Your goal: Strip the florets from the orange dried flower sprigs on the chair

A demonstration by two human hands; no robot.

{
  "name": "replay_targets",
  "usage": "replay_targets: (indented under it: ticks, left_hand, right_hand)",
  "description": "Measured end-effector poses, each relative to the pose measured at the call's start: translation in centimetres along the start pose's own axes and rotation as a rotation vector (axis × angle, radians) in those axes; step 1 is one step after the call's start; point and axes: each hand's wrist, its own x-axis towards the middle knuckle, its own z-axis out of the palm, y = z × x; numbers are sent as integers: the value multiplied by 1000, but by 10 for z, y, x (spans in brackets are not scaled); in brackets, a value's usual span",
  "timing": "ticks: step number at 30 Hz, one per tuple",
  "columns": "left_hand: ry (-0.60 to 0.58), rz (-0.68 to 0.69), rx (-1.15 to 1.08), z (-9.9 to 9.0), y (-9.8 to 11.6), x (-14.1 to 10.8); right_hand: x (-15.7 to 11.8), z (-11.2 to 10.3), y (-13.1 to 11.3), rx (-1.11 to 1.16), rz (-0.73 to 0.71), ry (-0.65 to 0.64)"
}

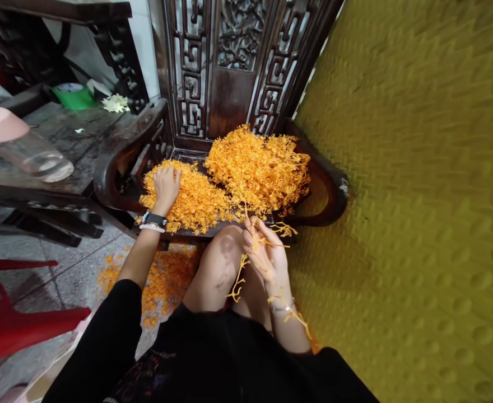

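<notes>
My left hand [167,187], with a dark band and a beaded bracelet at its wrist, rests on the left pile of small orange pieces [202,204]. Its fingertips sink into the pile, so what they may grip is hidden. My right hand [265,249] is closed around an orange branched strand [238,279] above my knees; thin ends hang below the hand and stick out to its right. Behind it, a taller heap of orange branched pieces [259,168] lies on the seat of the dark carved wooden chair [232,103].
On the dark bench [72,134] at left are a pink-lidded clear bottle [34,151] and a green tape roll [73,96]. A red stool [15,327] stands lower left. Orange bits [166,280] lie on the floor. A yellow textured surface [414,201] borders the right.
</notes>
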Motion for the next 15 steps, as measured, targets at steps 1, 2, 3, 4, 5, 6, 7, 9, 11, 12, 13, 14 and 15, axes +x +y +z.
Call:
replay_targets:
  ticks: [1,2,3,4,5,6,7,9,11,12,13,14,15]
  left_hand:
    - [9,-8,15,1,1,0]
    - [22,-11,21,1,1,0]
    - [38,-10,13,1,2,0]
    - [55,-7,-10,1,3,1]
    - [74,-3,-46,0,4,1]
    - [95,-2,-89,-1,5,2]
    - [116,-5,-132,-3,7,2]
    - [156,-34,-209,-9,13,2]
    - [182,-63,-300,-19,22,-2]
    - [173,-58,-373,-26,29,-6]
    - [132,-33,-472,-33,37,-13]
    - [55,13,-593,-42,46,-22]
    - [-52,74,-723,-50,56,-34]
  right_hand:
    - [1,1,1,98,25,1]
    - [2,1,2,187,36,6]
    - [4,2,3,251,32,15]
    - [5,3,4,276,13,24]
    - [6,3,6,277,-9,36]
    - [6,4,8,261,-29,47]
    - [6,4,9,231,-44,58]
    - [6,6,12,159,-68,76]
    - [6,7,15,85,-86,81]
    - [6,8,16,55,-90,78]
    - [6,9,16,34,-88,73]
    - [6,9,17,26,-83,67]
    - [7,10,18,32,-77,63]
